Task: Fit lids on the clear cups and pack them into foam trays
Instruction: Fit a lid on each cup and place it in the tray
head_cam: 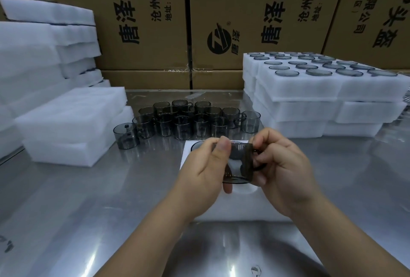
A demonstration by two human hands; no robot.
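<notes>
Head view shows cartons [144,21] walling the worktop's [88,199] far edge, filled foam trays [310,90] stacked at its right edge, empty ones [66,125] at its left, and one foam tray [239,210] at the near middle under your hands. Loose cups [188,121] cluster behind it. You hold one clear cup [240,163] just above that tray: your left hand [199,177] pinches its rim side, your right hand [286,172] curls round the handle side. Whether a lid is seated I cannot tell. An uneven squeeze could let the smooth wall slip onto the steel or miss the pocket.
</notes>
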